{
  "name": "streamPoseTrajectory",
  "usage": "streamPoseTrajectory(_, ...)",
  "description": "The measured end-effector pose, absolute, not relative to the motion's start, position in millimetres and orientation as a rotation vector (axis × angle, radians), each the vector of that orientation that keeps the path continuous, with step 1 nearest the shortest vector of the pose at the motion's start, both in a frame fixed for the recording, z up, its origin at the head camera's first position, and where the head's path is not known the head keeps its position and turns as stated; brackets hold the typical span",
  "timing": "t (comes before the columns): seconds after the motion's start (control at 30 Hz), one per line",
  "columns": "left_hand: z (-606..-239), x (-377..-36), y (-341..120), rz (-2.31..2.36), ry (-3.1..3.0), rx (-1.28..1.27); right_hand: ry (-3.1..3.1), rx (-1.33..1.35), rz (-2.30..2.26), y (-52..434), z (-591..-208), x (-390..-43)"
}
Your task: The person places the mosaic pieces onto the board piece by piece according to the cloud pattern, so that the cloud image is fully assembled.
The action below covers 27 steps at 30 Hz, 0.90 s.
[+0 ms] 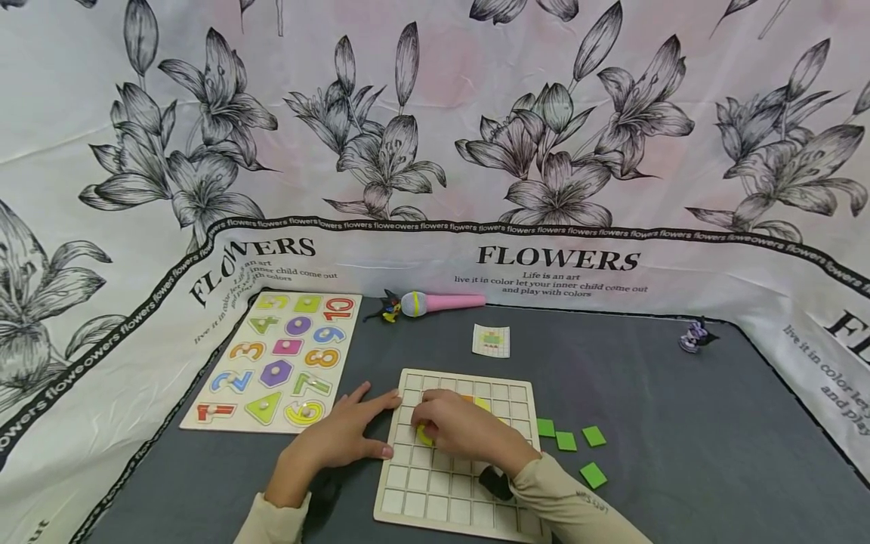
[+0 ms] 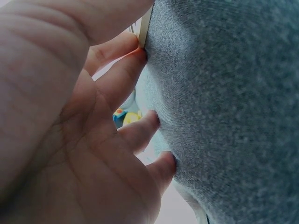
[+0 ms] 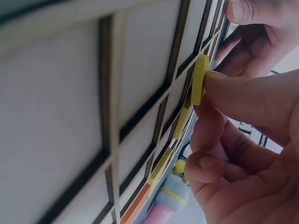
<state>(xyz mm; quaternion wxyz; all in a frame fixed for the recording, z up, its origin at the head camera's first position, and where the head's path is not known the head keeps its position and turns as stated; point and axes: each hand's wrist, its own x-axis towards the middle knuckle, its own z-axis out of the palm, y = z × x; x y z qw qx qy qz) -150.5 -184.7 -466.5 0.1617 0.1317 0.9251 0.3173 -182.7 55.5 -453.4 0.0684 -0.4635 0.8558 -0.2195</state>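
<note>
My right hand (image 1: 451, 423) is over the upper left of a pale wooden grid board (image 1: 424, 502). In the right wrist view its thumb and fingertips pinch a yellow square tile (image 3: 200, 80), tilted on edge against the grid. More yellow tiles (image 3: 160, 165) and an orange tile (image 3: 136, 204) sit in cells beyond it. The left hand (image 1: 340, 432) is spread beside the board, thumb and index fingertips at its left edge. In the left wrist view, the other fingertips touch the grey tabletop (image 2: 224, 112).
Several green square tiles (image 1: 593, 474) lie right of the board. Behind it is a small pattern card (image 1: 491, 341). A number-and-shape puzzle board (image 1: 272, 389) stands at left. A pink toy microphone (image 1: 448, 301), a dark figurine (image 1: 390, 308) and a purple figurine (image 1: 695, 336) are farther back.
</note>
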Motion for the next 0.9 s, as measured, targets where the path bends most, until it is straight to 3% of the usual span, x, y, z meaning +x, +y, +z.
streamPoseTrajectory(0.9,-464,-150,-183,0.897,2.633,0.424,2.501,-1.409,-0.702,85,-451,-181)
